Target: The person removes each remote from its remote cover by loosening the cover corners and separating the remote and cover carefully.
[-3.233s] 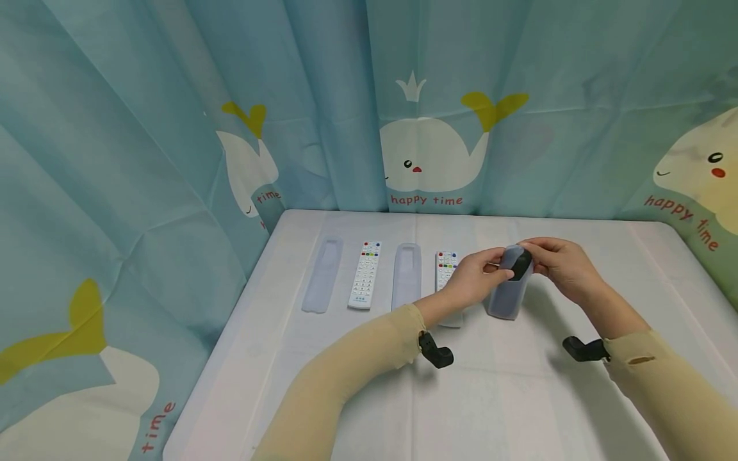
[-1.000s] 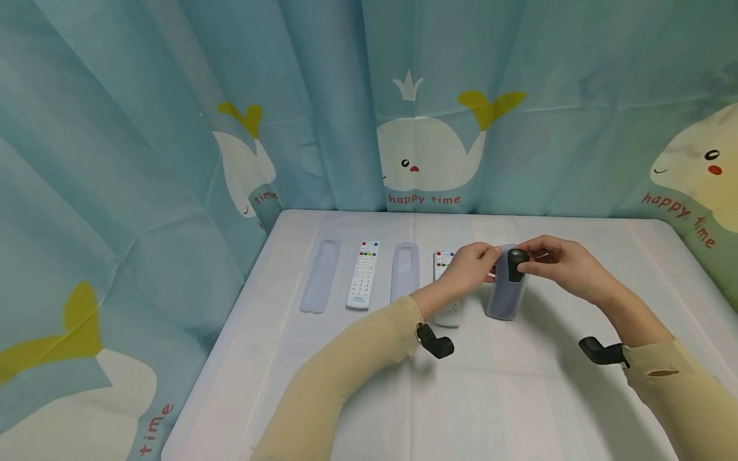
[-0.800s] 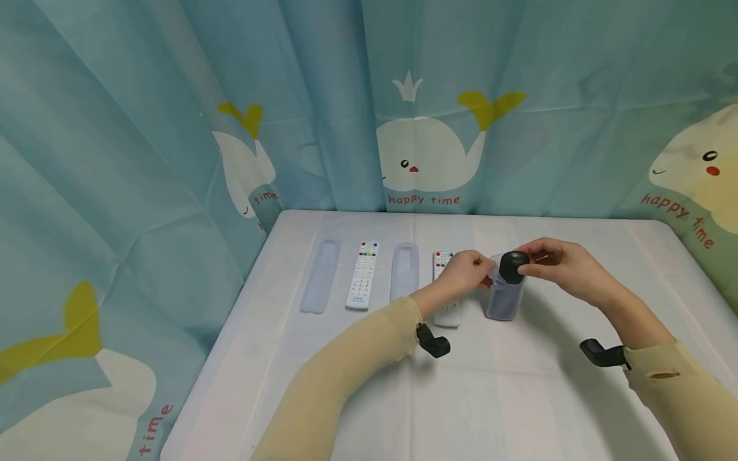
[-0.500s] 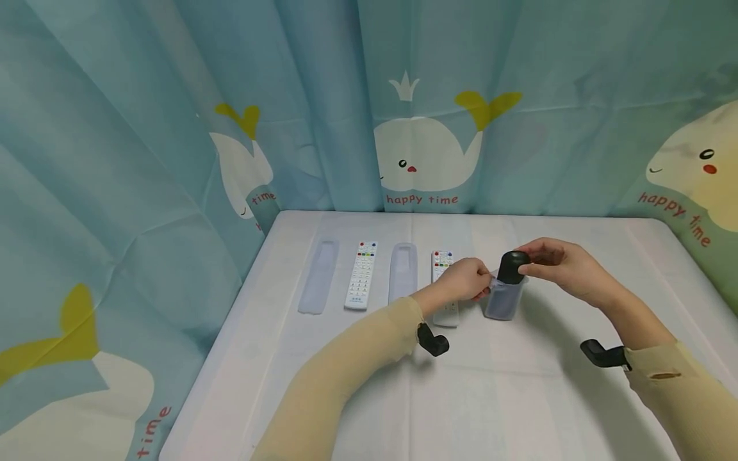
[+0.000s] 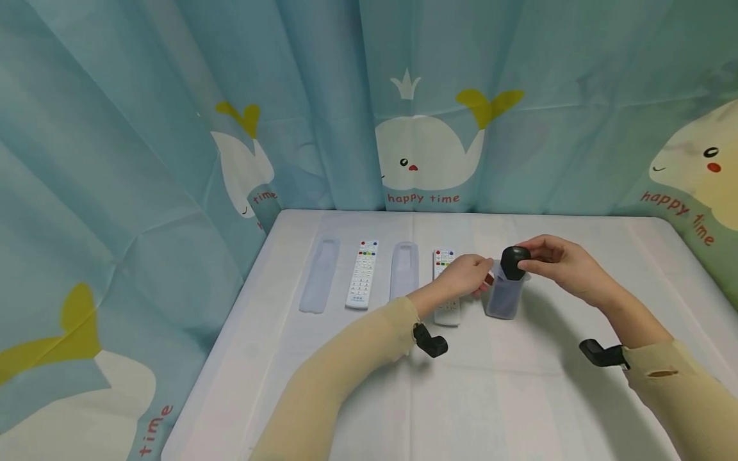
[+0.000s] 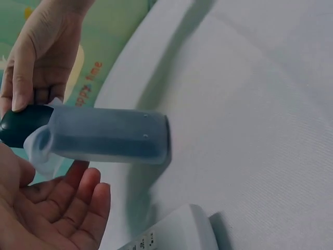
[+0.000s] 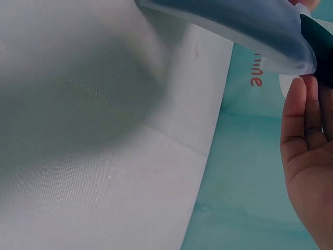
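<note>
A translucent silicone remote cover [image 5: 503, 299] stands on end at the right of the table. Out of its top sticks the rounded end of a black remote control [image 5: 513, 259]; the rest shows dimly through the cover in the left wrist view. My right hand [image 5: 556, 264] pinches that black end between thumb and fingers. At the cover's loose, folded-back mouth, my left hand [image 5: 464, 275] pinches the edge with thumb and forefinger, its other fingers half spread in the left wrist view. A white remote control [image 5: 447, 312] lies partly hidden under the left forearm and hand.
Left of the hands, a second white remote control [image 5: 362, 275] lies between two flat translucent covers, one farther left [image 5: 319, 276] and one nearer [image 5: 405, 270]. A blue whale-print curtain [image 5: 323, 128] hangs behind and left of the white table [image 5: 484, 384].
The cover's top flap, earlier up beside the remote, has been peeled down and left by my left hand, baring the black end. My right hand has shifted its grip onto the remote.
</note>
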### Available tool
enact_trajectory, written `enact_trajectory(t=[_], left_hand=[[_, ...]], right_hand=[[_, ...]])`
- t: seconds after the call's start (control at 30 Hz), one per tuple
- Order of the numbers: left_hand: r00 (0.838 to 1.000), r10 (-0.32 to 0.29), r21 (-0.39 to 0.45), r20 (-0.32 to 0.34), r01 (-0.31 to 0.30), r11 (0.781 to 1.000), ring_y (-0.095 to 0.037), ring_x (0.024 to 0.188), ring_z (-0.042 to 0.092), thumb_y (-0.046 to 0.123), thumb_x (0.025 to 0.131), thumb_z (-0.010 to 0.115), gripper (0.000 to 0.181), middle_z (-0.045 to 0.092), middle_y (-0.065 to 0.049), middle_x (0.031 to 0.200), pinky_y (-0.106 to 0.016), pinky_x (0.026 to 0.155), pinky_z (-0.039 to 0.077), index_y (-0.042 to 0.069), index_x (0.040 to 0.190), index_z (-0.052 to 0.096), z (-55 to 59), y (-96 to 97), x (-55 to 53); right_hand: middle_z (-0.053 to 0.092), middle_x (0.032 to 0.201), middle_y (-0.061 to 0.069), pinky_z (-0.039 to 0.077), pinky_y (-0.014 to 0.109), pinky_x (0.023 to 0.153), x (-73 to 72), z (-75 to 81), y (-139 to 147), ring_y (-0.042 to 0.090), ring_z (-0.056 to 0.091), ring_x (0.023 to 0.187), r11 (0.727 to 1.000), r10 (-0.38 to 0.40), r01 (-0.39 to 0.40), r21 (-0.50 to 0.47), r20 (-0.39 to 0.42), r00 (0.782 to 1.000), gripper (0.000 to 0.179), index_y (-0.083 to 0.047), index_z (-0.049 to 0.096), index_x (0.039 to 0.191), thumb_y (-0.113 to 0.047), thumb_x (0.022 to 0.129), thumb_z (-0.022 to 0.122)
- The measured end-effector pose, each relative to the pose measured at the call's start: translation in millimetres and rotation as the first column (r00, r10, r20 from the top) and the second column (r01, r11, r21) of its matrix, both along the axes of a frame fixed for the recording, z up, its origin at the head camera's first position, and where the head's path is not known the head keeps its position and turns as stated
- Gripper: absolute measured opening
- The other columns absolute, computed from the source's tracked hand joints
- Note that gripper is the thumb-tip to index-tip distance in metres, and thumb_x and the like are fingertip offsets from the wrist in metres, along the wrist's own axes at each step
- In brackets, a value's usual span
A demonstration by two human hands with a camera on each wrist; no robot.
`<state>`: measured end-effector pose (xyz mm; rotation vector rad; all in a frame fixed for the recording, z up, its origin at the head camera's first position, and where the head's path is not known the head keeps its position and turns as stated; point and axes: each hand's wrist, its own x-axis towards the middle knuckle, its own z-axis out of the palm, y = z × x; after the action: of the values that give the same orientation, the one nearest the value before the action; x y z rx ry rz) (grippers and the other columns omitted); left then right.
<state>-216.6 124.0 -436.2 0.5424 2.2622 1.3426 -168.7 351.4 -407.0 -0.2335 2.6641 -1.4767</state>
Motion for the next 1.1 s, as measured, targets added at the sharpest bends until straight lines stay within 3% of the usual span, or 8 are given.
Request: enact_trajectory(t=[0.17,0.4,0.5,0.7,0.87,1.1], left_hand=[[1.000,-0.008,-0.007,-0.005,0.008,1.000,-0.022,0.084,0.071,0.036,0.111,0.041,0.044,0.072,-0.001,0.098,-0.030,0.066,0.055,0.005,0.128,0.068,1.4,-1.4,3.9],[0.989,-0.043,-0.075,-0.141,0.033,0.997,-0.010,0.097,0.065,0.038,0.108,0.049,0.045,0.068,-0.003,0.122,-0.025,0.078,0.051,0.011,0.143,0.057,-0.5,-4.0,6.7],[0.981,-0.040,-0.100,-0.189,0.022,0.995,-0.008,0.105,0.062,0.036,0.105,0.057,0.044,0.065,0.001,0.126,-0.023,0.081,0.050,0.013,0.142,0.056,-2.0,-3.2,7.2],[0.967,-0.019,-0.105,-0.253,-0.008,0.994,-0.005,0.100,0.063,0.030,0.100,0.067,0.037,0.063,0.004,0.123,-0.019,0.076,0.048,0.015,0.132,0.059,-2.3,2.1,11.0],[0.936,-0.008,-0.138,-0.353,-0.044,0.989,-0.002,0.099,0.060,0.032,0.098,0.070,0.030,0.057,0.010,0.121,-0.016,0.073,0.046,0.022,0.125,0.061,-5.3,6.5,15.8],[0.870,-0.056,-0.154,-0.490,-0.024,0.988,0.003,0.100,0.053,0.037,0.098,0.071,0.024,0.058,0.016,0.118,-0.010,0.077,0.041,0.029,0.120,0.069,-9.0,12.9,23.2]], right_hand=[[0.069,0.116,0.004,0.053,0.022,0.081,-2.1,-1.6,0.8,0.005,0.064,0.099,0.999,-0.027,0.027,0.019,0.016,0.999,0.046,-0.004,0.059,0.133,-0.030,0.098,0.073],[0.069,0.111,0.002,0.052,0.024,0.080,-1.0,-3.3,4.7,0.006,0.063,0.098,0.998,-0.054,0.053,0.043,0.024,0.998,0.046,-0.006,0.059,0.131,-0.035,0.098,0.072],[0.069,0.110,0.002,0.052,0.023,0.079,-1.3,-3.1,5.1,0.006,0.063,0.097,0.997,-0.063,0.061,0.047,0.038,0.997,0.048,-0.006,0.058,0.132,-0.036,0.097,0.072],[0.066,0.104,0.004,0.050,0.023,0.078,-2.7,-5.6,4.4,0.009,0.061,0.093,0.996,-0.086,0.084,0.037,0.048,0.995,0.050,-0.004,0.056,0.133,-0.035,0.097,0.073],[0.064,0.111,0.009,0.049,0.025,0.077,-3.8,-8.1,1.5,0.008,0.060,0.094,0.992,-0.108,0.106,0.062,0.032,0.994,0.057,-0.006,0.056,0.140,-0.041,0.097,0.071],[0.064,0.129,0.018,0.049,0.031,0.082,-7.8,-7.6,-7.8,0.005,0.062,0.095,0.973,-0.188,0.181,0.142,0.043,0.981,0.067,-0.007,0.058,0.144,-0.054,0.096,0.066]])
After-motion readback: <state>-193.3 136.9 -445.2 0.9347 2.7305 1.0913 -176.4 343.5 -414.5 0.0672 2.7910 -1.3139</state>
